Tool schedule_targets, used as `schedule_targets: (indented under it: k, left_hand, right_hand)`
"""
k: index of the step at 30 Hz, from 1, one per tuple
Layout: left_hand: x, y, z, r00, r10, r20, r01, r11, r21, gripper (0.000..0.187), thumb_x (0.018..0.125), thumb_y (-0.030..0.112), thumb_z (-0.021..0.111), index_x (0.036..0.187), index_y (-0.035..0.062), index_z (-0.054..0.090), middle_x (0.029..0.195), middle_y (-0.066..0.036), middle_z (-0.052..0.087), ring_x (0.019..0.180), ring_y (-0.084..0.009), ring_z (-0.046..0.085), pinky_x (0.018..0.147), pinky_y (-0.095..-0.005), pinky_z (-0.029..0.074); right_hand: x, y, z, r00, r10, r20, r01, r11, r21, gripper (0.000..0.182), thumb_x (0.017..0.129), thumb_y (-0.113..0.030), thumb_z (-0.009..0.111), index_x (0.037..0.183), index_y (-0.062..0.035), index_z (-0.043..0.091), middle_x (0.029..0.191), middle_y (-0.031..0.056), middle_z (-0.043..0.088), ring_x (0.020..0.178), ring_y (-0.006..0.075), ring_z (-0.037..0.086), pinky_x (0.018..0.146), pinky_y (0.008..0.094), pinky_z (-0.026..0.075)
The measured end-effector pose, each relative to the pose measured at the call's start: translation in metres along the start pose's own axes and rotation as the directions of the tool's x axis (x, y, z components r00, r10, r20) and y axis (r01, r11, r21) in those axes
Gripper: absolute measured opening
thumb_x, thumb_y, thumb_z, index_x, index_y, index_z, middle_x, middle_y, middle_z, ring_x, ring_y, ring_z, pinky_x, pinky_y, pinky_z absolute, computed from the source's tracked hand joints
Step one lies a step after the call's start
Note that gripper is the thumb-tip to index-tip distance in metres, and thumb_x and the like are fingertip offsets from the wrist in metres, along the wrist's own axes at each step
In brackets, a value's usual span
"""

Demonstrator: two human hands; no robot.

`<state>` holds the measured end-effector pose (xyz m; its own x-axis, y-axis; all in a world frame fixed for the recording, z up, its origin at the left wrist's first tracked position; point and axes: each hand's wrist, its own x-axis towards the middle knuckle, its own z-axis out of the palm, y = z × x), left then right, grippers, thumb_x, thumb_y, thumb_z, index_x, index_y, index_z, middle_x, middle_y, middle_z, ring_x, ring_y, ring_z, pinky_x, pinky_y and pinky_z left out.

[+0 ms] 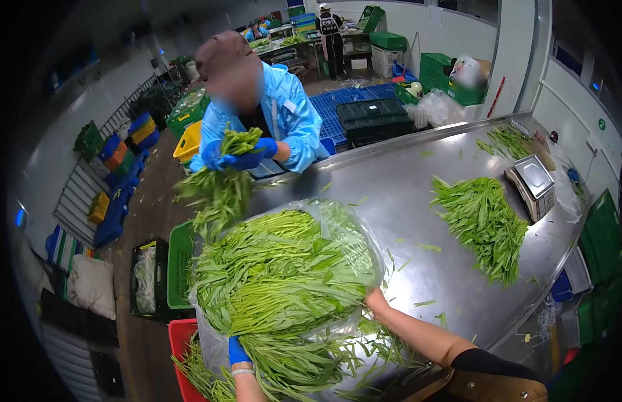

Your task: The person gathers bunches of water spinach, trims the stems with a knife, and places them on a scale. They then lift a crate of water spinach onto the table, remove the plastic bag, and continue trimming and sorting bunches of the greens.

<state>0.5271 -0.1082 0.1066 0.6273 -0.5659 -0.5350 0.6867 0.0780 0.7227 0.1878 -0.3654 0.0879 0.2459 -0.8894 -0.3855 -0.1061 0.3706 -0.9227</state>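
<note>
A big heap of water spinach (277, 261) lies on a clear plastic bag (361, 241) at the near left of the metal table. My left hand (239, 351), in a blue glove, is closed round the stem ends of a bunch (284, 362) at the near edge of the heap; the bunch's leaves fan out to the right. At the heap's right side, my bare right hand (374, 299) touches the leaves and the bag, its fingers hidden beneath them. Across the table, a person in a blue jacket (294, 124) holds another bunch (220, 191) in blue gloves.
More greens (485, 224) lie on the steel table (418, 268) beside a scale (533, 181). A red crate (180, 365) with loose stems stands at the near left, below a green crate (180, 261). A dark crate (374, 120) sits behind the table.
</note>
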Motion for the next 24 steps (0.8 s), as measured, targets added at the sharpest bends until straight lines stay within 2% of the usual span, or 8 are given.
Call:
schedule_targets:
  k: [3, 8, 10, 12, 14, 18, 20, 24]
  left_hand:
    - [-0.001, -0.002, -0.013, 1.000, 0.007, 0.001, -0.007, 0.999, -0.032, 0.036, 0.087, 0.027, 0.058, 0.112, 0.0035, 0.068, 0.108, -0.011, 0.070, 0.097, -0.0264, 0.066, 0.087, -0.0368, 0.052]
    - [-0.036, -0.019, -0.114, 0.993, 0.064, -0.104, -0.055, 0.995, 0.084, 0.037, 0.075, 0.013, 0.062, 0.110, -0.0005, 0.064, 0.100, -0.009, 0.066, 0.091, -0.0248, 0.063, 0.083, -0.0363, 0.052]
    - [-0.063, -0.023, -0.126, 0.953, 0.255, -0.162, -0.234, 0.962, 0.140, 0.040, 0.072, 0.007, 0.061, 0.111, 0.0003, 0.063, 0.098, -0.009, 0.065, 0.087, -0.0239, 0.062, 0.083, -0.0351, 0.051]
    - [-0.127, -0.001, -0.068, 0.834, 0.508, -0.216, -0.466, 0.857, 0.218, 0.043, 0.071, 0.002, 0.059, 0.114, 0.0023, 0.061, 0.096, -0.008, 0.064, 0.081, -0.0225, 0.061, 0.084, -0.0331, 0.050]
    - [-0.168, 0.007, -0.018, 0.716, 0.671, -0.193, -0.606, 0.735, 0.305, 0.065, 0.069, -0.007, 0.058, 0.133, 0.0028, 0.049, 0.110, -0.011, 0.061, 0.097, -0.0208, 0.059, 0.085, -0.0330, 0.049]
    - [-0.238, -0.011, 0.087, 0.686, 0.725, 0.055, -0.673, 0.605, 0.426, 0.068, 0.072, -0.010, 0.067, 0.135, 0.0022, 0.047, 0.111, -0.011, 0.063, 0.097, -0.0167, 0.059, 0.086, -0.0276, 0.049]
    - [-0.257, -0.044, 0.120, 0.498, 0.840, 0.213, -0.790, 0.339, 0.511, 0.065, 0.075, -0.008, 0.071, 0.135, 0.0017, 0.047, 0.105, -0.007, 0.064, 0.094, -0.0138, 0.059, 0.085, -0.0255, 0.049]
    - [-0.324, -0.090, 0.178, 0.861, 0.479, 0.172, -0.486, 0.874, -0.005, 0.056, 0.081, -0.007, 0.068, 0.133, 0.0020, 0.048, 0.098, -0.003, 0.063, 0.087, -0.0106, 0.060, 0.083, -0.0252, 0.050]
  right_hand:
    - [0.055, 0.102, -0.053, 0.909, 0.189, 0.371, -0.080, 0.954, -0.289, 0.048, 0.084, -0.015, 0.066, 0.127, 0.0032, 0.055, 0.107, 0.0120, 0.069, 0.096, 0.0241, 0.065, 0.086, 0.0368, 0.051]
    - [-0.052, 0.104, -0.119, 0.994, -0.040, -0.101, -0.043, 0.708, -0.705, 0.039, 0.078, -0.019, 0.062, 0.112, 0.0014, 0.061, 0.100, 0.0234, 0.068, 0.092, 0.0393, 0.066, 0.082, 0.0440, 0.053]
    - [-0.085, 0.132, -0.115, 0.991, -0.074, 0.112, 0.134, 0.540, -0.831, 0.038, 0.076, -0.017, 0.064, 0.110, 0.0017, 0.065, 0.107, 0.0232, 0.066, 0.100, 0.0391, 0.063, 0.090, 0.0455, 0.050]
    - [-0.114, 0.141, -0.085, 0.920, 0.109, 0.376, 0.159, 0.772, -0.615, 0.053, 0.079, -0.026, 0.069, 0.127, -0.0037, 0.060, 0.124, 0.0224, 0.061, 0.118, 0.0362, 0.055, 0.103, 0.0423, 0.043]
    - [-0.124, 0.137, -0.065, 0.698, 0.126, 0.705, 0.468, 0.665, -0.582, 0.058, 0.083, -0.026, 0.068, 0.136, -0.0057, 0.051, 0.128, 0.0194, 0.060, 0.119, 0.0345, 0.057, 0.103, 0.0390, 0.044]
    - [-0.114, 0.031, -0.060, 0.767, 0.045, 0.639, 0.397, 0.750, -0.530, 0.041, 0.088, -0.024, 0.067, 0.124, -0.0045, 0.062, 0.120, 0.0138, 0.065, 0.112, 0.0245, 0.061, 0.098, 0.0356, 0.047]
    - [-0.121, -0.051, -0.063, 0.732, -0.217, 0.646, 0.450, 0.866, -0.218, 0.026, 0.095, -0.019, 0.062, 0.115, -0.0042, 0.066, 0.113, 0.0075, 0.068, 0.108, 0.0175, 0.062, 0.095, 0.0327, 0.048]
    - [-0.156, -0.130, -0.065, 0.536, -0.239, 0.809, 0.519, 0.850, -0.093, 0.043, 0.103, -0.038, 0.045, 0.129, -0.0060, 0.058, 0.130, 0.0104, 0.060, 0.123, 0.0208, 0.053, 0.105, 0.0350, 0.039]
